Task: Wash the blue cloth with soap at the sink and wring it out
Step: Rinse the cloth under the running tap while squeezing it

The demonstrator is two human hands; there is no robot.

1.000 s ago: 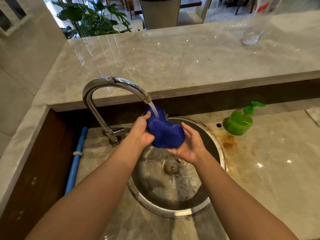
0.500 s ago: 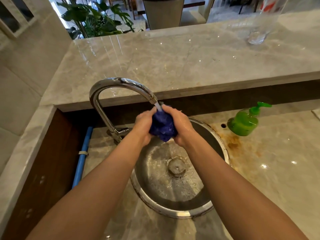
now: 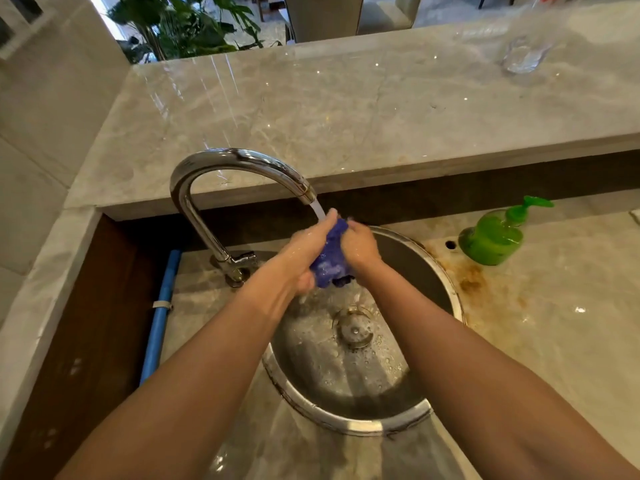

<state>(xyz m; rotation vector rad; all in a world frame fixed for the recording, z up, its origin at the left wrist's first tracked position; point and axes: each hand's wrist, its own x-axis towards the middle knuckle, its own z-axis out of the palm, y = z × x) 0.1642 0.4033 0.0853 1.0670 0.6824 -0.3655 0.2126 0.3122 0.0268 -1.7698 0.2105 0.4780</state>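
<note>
Under the curved chrome tap (image 3: 239,174), left hand (image 3: 304,258) and right hand (image 3: 360,244) squeeze the bunched, sudsy blue cloth (image 3: 330,261), fingers curled tight; rinsing is underway and final wringing looks undone.

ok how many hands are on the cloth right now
2. The left hand grips the blue cloth on its left side and the right hand grips it on its right, both under the tap's stream over the sink. No other hand shows.

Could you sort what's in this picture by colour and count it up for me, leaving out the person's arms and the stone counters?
Blue: 2 (cloth, pipe)
Green: 2 (soap dispenser, plant)
Silver metal: 2 (tap, sink)
Clear: 1 (glass)
Total: 7
</note>
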